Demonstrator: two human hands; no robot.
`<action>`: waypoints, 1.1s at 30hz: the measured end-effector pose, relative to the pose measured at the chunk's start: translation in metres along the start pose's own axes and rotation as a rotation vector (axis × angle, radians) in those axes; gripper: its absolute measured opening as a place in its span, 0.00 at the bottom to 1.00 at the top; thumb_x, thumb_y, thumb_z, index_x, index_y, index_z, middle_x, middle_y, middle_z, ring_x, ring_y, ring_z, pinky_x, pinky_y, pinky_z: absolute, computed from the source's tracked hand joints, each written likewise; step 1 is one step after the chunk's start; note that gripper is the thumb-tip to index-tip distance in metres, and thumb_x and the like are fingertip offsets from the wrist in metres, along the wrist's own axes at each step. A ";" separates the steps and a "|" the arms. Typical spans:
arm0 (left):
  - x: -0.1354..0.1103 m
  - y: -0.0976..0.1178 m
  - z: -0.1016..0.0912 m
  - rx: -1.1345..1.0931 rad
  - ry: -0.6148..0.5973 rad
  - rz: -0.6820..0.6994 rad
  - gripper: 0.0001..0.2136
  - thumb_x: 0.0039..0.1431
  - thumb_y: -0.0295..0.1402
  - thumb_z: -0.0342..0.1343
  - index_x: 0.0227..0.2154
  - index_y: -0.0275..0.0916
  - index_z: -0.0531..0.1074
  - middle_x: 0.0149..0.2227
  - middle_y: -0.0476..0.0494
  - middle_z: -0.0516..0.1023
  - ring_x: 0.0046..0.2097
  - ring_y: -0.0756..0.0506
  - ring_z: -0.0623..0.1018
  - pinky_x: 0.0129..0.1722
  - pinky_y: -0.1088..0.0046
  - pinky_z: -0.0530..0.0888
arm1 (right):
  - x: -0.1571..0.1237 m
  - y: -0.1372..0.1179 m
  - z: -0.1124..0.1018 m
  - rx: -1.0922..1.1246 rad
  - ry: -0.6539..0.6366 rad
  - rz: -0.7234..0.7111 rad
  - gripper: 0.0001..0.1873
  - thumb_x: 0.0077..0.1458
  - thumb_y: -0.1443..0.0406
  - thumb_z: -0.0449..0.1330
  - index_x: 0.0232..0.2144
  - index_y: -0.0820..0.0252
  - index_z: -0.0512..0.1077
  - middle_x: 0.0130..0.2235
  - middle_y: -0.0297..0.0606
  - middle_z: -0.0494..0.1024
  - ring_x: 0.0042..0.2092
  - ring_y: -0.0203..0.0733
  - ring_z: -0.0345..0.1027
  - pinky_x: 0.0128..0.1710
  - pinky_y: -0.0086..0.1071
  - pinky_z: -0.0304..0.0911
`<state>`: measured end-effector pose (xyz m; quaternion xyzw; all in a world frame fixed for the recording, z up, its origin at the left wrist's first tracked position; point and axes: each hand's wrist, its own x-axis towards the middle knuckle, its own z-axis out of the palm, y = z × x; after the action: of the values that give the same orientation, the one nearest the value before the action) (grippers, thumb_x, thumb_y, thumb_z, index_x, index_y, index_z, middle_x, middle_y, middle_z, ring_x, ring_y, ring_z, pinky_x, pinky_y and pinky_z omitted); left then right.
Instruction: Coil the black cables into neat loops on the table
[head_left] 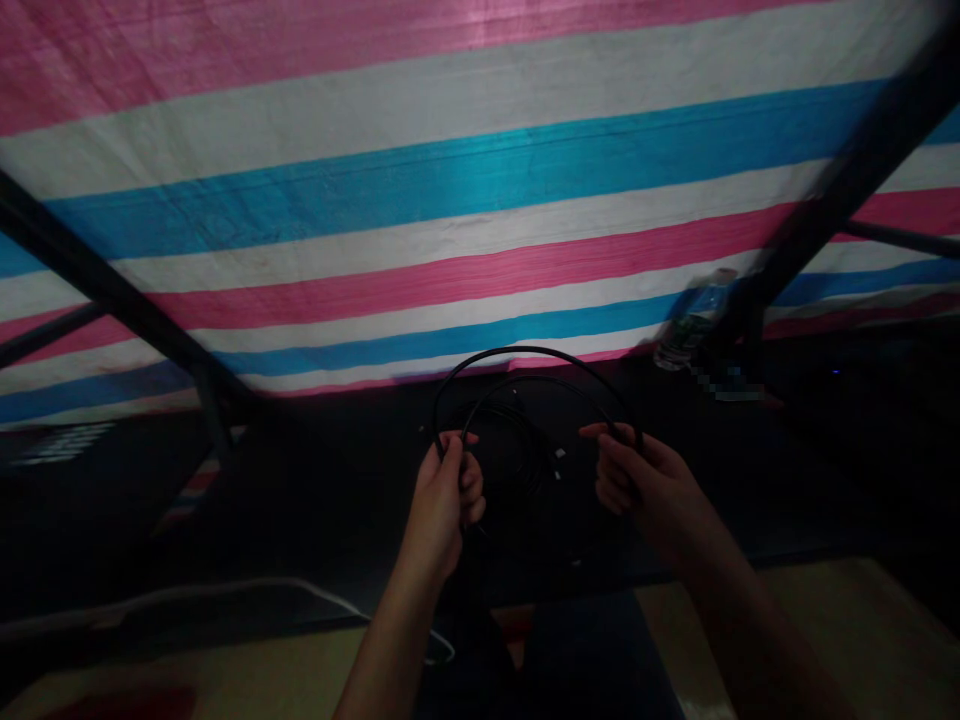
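Note:
A black cable [525, 352] arches in a loop between my two hands over a dark table surface [337, 470]. My left hand [446, 500] is closed in a fist round the left end of the loop, with more coils of the cable hanging behind it. My right hand [645, 480] pinches the right side of the loop between thumb and fingers. More black cable with small white tags [559, 455] lies heaped on the table between my hands, hard to make out in the dark.
A pink, white and blue striped tarp [480, 200] hangs behind the table. Dark metal poles [112, 290] slant at left and right. A plastic water bottle [694, 320] stands at the right. A white cord [225, 590] runs along the near edge.

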<state>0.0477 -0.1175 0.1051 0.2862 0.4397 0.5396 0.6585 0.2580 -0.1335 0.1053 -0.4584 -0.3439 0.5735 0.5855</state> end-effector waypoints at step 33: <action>0.016 0.106 -0.003 0.769 -0.300 0.404 0.09 0.56 0.39 0.64 0.29 0.38 0.76 0.28 0.42 0.81 0.31 0.46 0.79 0.31 0.74 0.73 | 0.038 -0.121 0.031 0.055 -0.068 -0.430 0.12 0.58 0.56 0.65 0.27 0.54 0.70 0.16 0.21 0.43 0.17 0.29 0.30 0.16 0.31 0.30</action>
<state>-0.0033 -0.0757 0.1891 0.6647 0.4431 0.4074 0.4425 0.2765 -0.0825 0.2244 -0.3386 -0.4375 0.4599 0.6946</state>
